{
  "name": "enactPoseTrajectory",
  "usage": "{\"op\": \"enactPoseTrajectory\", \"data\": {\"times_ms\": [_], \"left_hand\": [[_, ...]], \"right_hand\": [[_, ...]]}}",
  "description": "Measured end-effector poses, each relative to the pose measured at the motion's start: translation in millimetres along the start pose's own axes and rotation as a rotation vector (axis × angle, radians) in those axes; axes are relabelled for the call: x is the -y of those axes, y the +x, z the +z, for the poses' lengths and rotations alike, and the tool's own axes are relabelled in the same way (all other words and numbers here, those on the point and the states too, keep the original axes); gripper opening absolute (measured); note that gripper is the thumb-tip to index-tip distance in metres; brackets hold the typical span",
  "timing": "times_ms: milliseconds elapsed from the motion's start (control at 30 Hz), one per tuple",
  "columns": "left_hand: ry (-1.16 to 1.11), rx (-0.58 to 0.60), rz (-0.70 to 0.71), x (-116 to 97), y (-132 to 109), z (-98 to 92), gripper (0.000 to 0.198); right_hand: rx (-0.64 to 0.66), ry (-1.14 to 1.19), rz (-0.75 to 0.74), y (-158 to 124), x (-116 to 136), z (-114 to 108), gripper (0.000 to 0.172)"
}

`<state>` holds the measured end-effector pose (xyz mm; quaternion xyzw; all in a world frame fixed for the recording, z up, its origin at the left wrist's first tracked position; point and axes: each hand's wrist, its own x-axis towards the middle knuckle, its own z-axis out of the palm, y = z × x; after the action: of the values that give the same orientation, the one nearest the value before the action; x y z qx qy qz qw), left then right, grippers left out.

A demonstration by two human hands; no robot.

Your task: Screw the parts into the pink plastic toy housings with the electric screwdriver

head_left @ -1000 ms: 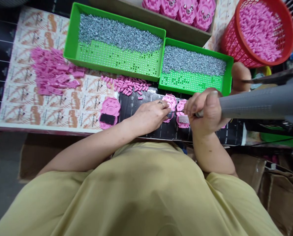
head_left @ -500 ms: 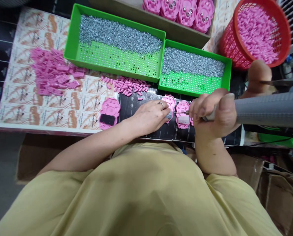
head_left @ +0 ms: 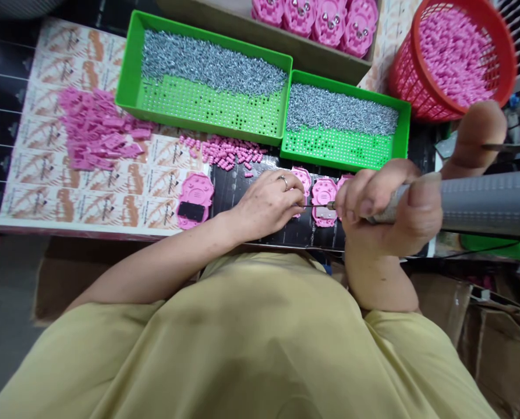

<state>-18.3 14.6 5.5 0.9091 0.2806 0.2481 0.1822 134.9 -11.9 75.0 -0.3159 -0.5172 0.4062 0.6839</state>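
My right hand (head_left: 386,209) is wrapped round a grey electric screwdriver (head_left: 487,198), held nearly level with its thin bit pointing left. The bit's tip reaches the fingertips of my left hand (head_left: 268,201). Those fingers are bent down onto a pink plastic casing (head_left: 302,177) and hide its lower part; whether they also pinch a screw I cannot make out. Just right of it lies another pink casing (head_left: 324,191) with a silvery plate, under the bit. A third casing (head_left: 342,181) is partly covered by my right hand. Further left rests a casing with a black panel (head_left: 192,210).
Two green trays (head_left: 347,158) of small metal screws stand behind my hands. Pink cylinders (head_left: 231,152) and flat pink pieces (head_left: 98,131) lie in piles at left. A red basket (head_left: 402,87) of pink parts and a cardboard box (head_left: 321,63) of pink casings stand at the back.
The screwdriver's bit has come to my left fingertips. My right hand's thumb and the screwdriver body appear larger and shifted right. My left hand stays on the same casing.
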Motion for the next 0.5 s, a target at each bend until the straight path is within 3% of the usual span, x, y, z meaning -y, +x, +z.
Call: {"op": "enactPoseTrajectory", "data": {"times_ms": [500], "left_hand": [[0.122, 0.009, 0.062, -4.4, 0.5, -1.5, 0.017]], "right_hand": [[0.037, -0.058, -0.005, -9.8, -5.1, -1.1, 0.038]]}}
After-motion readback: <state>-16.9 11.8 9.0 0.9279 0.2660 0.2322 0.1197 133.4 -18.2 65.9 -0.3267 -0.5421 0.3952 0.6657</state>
